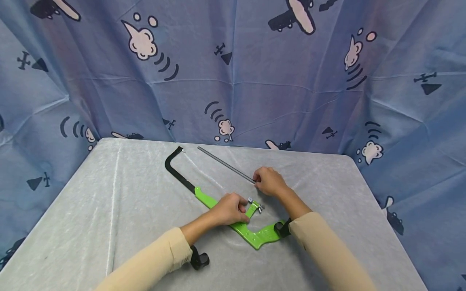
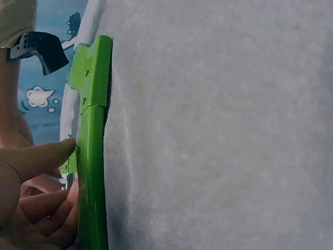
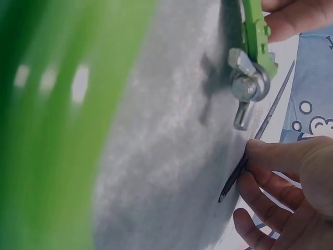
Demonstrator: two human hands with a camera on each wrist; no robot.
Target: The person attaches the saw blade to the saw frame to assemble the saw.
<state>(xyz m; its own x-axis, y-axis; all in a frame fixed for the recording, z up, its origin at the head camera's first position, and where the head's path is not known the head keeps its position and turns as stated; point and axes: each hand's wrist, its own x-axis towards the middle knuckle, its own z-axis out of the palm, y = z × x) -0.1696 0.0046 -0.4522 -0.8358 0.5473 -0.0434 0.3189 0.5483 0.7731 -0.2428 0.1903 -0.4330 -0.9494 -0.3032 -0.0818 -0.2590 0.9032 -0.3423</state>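
A hacksaw frame [image 1: 251, 234] with a green body and a black bent front bar [image 1: 179, 176] lies diagonally on the table. My left hand [image 1: 229, 208] grips its green body near the short upright post; in the left wrist view the thumb [image 2: 49, 159] lies against the green edge. A metal wing nut [image 3: 244, 88] sits at the post's end. My right hand [image 1: 269, 180] pinches the near end of a thin dark grey saw blade [image 1: 225, 163], beyond the frame. In the right wrist view, the blade's tip [image 3: 223, 195] pokes out past the thumb and fingers.
A pale grey cloth covers the table [image 1: 145, 226]. Behind it hangs a blue patterned curtain [image 1: 233, 72]. Black wrist mounts [image 1: 199, 258] stick out from both sleeves, the right one overlapping the saw's handle in the head view.
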